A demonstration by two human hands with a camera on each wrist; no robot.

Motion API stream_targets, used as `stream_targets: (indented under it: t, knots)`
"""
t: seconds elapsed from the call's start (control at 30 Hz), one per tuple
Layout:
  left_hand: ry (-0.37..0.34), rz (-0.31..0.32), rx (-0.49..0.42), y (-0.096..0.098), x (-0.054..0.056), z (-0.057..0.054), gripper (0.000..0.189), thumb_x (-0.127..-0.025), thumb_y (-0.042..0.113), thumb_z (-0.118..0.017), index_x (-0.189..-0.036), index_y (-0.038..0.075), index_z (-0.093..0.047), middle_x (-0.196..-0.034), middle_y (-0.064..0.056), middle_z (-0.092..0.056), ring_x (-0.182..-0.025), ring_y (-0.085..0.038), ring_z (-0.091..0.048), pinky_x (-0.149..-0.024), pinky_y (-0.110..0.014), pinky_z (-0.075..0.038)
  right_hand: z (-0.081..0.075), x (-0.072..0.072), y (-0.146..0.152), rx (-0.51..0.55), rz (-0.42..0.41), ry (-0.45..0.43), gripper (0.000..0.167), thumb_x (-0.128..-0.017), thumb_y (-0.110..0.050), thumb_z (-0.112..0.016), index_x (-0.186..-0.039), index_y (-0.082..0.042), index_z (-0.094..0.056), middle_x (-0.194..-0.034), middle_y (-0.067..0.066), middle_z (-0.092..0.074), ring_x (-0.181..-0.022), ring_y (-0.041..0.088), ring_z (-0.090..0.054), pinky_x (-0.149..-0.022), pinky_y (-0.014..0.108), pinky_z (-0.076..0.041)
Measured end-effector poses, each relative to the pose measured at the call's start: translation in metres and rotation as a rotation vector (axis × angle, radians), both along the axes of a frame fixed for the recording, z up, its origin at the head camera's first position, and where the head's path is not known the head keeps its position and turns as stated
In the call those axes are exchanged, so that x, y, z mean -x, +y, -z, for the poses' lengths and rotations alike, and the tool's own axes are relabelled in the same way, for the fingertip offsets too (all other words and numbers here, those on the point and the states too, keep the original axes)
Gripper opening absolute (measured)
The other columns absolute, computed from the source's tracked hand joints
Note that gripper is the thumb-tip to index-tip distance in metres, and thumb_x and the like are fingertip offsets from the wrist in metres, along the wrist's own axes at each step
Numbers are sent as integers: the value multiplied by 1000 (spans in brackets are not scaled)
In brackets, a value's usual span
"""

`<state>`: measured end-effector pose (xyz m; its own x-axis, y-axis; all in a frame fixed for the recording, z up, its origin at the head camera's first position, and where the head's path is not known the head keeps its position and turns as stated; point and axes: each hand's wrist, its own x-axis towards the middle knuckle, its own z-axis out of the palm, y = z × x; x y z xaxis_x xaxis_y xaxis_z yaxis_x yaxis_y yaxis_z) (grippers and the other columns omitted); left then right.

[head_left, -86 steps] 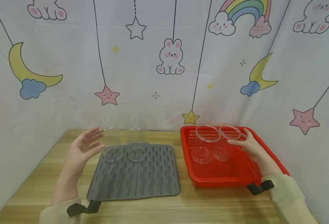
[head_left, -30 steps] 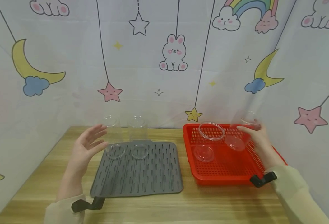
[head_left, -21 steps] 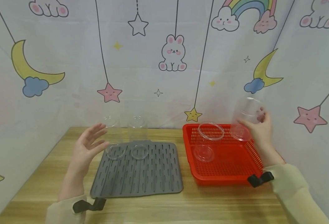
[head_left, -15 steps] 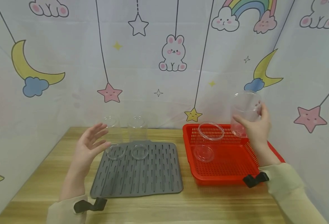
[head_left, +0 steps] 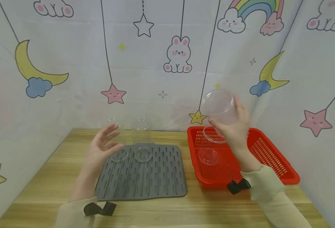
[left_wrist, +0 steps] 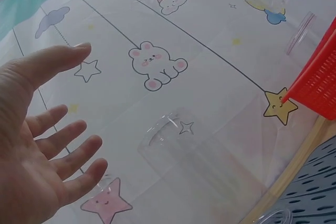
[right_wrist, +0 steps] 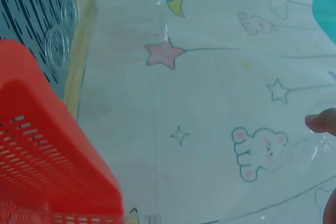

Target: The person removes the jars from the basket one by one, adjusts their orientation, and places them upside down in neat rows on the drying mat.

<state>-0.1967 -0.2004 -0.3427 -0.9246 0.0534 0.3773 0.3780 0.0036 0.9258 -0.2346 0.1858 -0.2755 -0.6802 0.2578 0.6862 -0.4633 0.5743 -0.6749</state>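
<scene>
Right of centre, the right hand [head_left: 234, 128] gripped a clear cup [head_left: 219, 109], fingers and thumb round its side, rim up, long axis near vertical. The left hand [head_left: 104, 145] hung loose-fingered, lower left. A cartoon-patterned cloth [head_left: 82, 60] backed the wooden table [head_left: 156, 212]. The red basket [head_left: 216, 183] contained another transparent cup [head_left: 208, 157].

In the basket [head_left: 271, 155], a plastic cup [head_left: 208, 157]; above the basket, a second cup [head_left: 218, 102]; left of the basket on the desk [head_left: 156, 213], a drying mat [head_left: 167, 180] under two more cups [head_left: 143, 155]; behind the basket, a backdrop cloth [head_left: 153, 63].
</scene>
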Motion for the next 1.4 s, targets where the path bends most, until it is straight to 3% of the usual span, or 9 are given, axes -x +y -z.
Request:
stream_targets:
  t: [0.23,0.43,0.63,0.77,1.1,1.4]
  knots:
    - [-43,25,70,18,3,-2,75,-85,0,-71,-149,13,-34,-146,9,-42,-134,-13,-40,-98,-16,-47,10,-9,-35,-125,-92,43,95,-66,-19,-91,-148,-13,-43,-138,17,-48,-127,29,-38,-102,54,-39]
    - [-58,51,100,34,5,-1,81,-83,-1,-73,-151,11,-31,-154,-3,-36,-142,-24,-35,-105,-22,-43,23,-14,-59,-250,-154,71,93,-63,-17,-92,-144,-9,-47,-135,19,-50,-125,35,-41,-100,57,-40]
    - [-57,81,131,47,5,3,85,-82,2,-75,-153,12,-28,-157,-7,-33,-143,-30,-34,-113,-48,-37,37,-17,-79,-394,-153,114,92,-59,-17,-94,-140,-10,-52,-132,19,-53,-123,37,-45,-102,58,-37]
    - [-27,119,147,56,5,7,88,-82,2,-76,-153,10,-26,-157,-13,-31,-143,-35,-33,-113,-57,-35,45,-22,-91,-506,-147,121,92,-57,-20,-95,-139,-12,-53,-131,15,-54,-122,35,-47,-103,58,-36]
    - [-12,172,170,72,5,13,89,-81,7,-78,-153,10,-26,-156,-18,-32,-140,-41,-37,-109,-58,-39,64,-31,-114,-717,-127,121,92,-56,-25,-95,-138,-15,-55,-130,10,-55,-120,30,-48,-104,55,-41]
    - [-98,144,229,71,2,11,93,-80,14,-81,-155,15,-24,-156,-14,-32,-140,-39,-37,-103,-57,-46,70,-37,-124,-805,-104,191,91,-54,-25,-95,-136,-16,-57,-130,11,-57,-122,32,-49,-104,62,-40]
